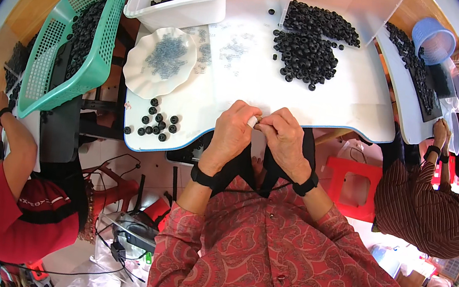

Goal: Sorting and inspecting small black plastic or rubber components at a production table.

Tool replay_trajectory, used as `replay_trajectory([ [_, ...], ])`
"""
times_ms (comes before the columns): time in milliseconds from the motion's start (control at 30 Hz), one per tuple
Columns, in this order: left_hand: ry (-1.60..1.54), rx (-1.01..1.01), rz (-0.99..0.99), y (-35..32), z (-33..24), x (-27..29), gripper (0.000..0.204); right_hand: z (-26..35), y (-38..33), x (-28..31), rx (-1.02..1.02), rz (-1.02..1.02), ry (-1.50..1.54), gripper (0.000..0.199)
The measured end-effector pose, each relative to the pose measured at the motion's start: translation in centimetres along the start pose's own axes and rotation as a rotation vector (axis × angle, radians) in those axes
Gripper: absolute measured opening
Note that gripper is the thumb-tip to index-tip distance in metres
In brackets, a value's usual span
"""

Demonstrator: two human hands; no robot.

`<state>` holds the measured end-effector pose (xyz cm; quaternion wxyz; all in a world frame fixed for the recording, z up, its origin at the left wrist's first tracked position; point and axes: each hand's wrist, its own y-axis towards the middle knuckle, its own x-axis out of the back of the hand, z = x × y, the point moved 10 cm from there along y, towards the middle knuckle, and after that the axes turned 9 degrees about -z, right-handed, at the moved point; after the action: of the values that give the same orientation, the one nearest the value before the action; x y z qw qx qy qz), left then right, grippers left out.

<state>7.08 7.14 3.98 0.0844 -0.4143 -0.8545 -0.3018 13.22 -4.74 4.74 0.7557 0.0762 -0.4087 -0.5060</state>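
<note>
My left hand point(233, 131) and my right hand point(285, 138) meet at the table's front edge, fingertips pinched together. Whatever small piece they may hold is hidden by the fingers. A white wrap point(253, 121) shows at a left fingertip. Beyond my hands, to the right, lies a heap of small round black parts point(306, 54). Several loose black parts point(156, 127) sit on the table left of my left hand. A cream plate with a wavy rim point(133, 74) holds a pile of tiny greyish pieces point(166, 57).
At the back left stand a white tub point(178, 10) and a green basket point(67, 88), both with black parts. A clear panel point(371, 11) rises behind the heap. People in a red shirt point(25, 220) and a striped shirt point(428, 209) sit either side. A red stool point(352, 187) stands right.
</note>
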Motion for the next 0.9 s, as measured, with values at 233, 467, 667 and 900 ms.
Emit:
replay_trajectory([
  [233,0.034,-0.040,-0.011,-0.2,-0.5,0.1,0.021,-0.2,0.2,0.0,-0.112,0.035,-0.045,0.007],
  [467,0.055,-0.084,-0.045,-0.8,-1.0,0.2,0.015,-0.8,0.0,-0.1,-0.222,0.083,-0.041,0.005],
  [667,0.016,-0.075,-0.095,-0.7,-1.0,0.5,0.017,-1.1,0.0,-0.2,-0.244,0.065,-0.033,0.006],
  [900,0.005,-0.062,-0.118,-0.8,-1.3,0.7,0.019,-1.4,-0.2,-0.4,-0.338,0.067,0.020,0.005],
])
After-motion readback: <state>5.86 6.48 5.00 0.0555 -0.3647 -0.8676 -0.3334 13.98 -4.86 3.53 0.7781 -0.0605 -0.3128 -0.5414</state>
